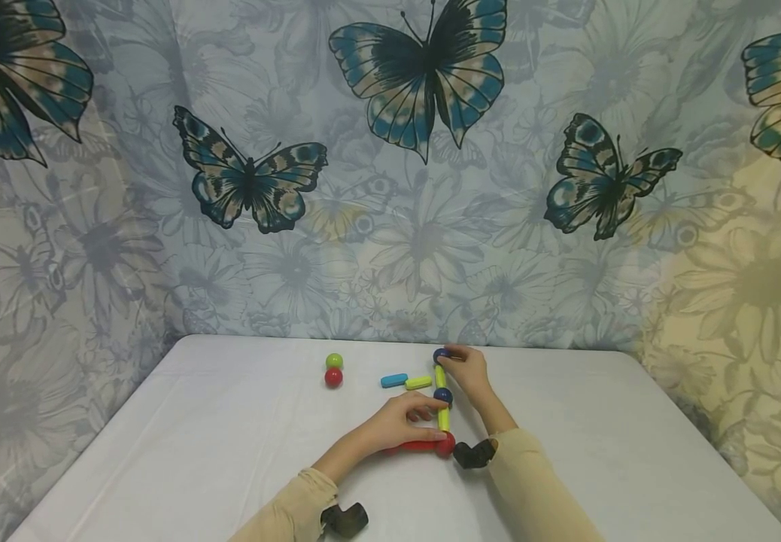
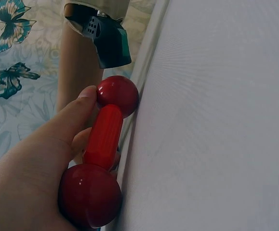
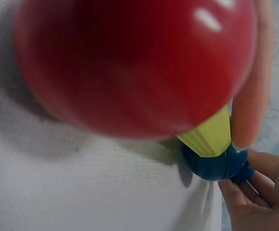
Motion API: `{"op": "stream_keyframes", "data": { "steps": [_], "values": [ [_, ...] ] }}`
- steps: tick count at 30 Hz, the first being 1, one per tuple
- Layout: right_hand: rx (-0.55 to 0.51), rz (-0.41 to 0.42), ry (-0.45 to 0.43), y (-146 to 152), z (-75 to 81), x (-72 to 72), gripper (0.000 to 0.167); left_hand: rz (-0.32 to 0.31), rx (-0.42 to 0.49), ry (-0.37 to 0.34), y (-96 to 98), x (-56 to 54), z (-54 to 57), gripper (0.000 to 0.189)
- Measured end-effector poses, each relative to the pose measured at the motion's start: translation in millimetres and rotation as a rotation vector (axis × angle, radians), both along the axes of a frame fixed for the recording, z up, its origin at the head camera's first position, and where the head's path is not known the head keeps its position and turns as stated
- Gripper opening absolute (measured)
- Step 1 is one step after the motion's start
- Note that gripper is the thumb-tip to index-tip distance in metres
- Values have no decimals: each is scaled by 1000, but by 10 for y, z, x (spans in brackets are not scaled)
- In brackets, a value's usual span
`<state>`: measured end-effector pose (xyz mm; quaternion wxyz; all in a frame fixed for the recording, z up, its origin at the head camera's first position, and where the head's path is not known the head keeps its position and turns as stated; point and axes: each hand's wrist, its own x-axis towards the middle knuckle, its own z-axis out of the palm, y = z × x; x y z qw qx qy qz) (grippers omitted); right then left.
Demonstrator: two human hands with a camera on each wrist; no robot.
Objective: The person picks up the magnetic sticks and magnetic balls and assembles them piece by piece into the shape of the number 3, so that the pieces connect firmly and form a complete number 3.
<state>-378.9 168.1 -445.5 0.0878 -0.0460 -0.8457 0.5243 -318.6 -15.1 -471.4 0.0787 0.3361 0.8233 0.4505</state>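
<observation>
A chain of toy balls and rods lies on the table. At its near corner is a red ball (image 1: pixel 445 445); yellow rods (image 1: pixel 444 419) run from there through a middle blue ball (image 1: pixel 443 396) to a far blue ball (image 1: pixel 440 355). My left hand (image 1: pixel 397 421) spans the near part, thumb against the red corner ball, index finger at the middle blue ball. Fingers of my right hand (image 1: pixel 469 372) pinch the far blue ball. In the left wrist view a red rod (image 2: pixel 103 137) joins the corner ball to another red ball (image 2: pixel 90 196), beside my left palm.
Left of the chain lie a loose blue rod (image 1: pixel 393 381) and a yellow-green rod (image 1: pixel 419 382), end to end. Farther left, a green ball (image 1: pixel 334 361) sits behind a red ball (image 1: pixel 333 378). A butterfly-print cloth (image 1: pixel 424 248) hangs behind the white table (image 1: pixel 228 436).
</observation>
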Motion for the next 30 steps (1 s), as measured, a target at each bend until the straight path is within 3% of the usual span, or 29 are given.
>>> {"op": "stream_keyframes", "data": {
  "steps": [13, 30],
  "values": [
    [0, 18, -13, -19, -22, 1, 40, 1, -6, -3, -2, -5, 2, 48],
    [15, 66, 33, 27, -64, 23, 41, 3, -5, 10, 0, 0, 3, 48]
  ]
}}
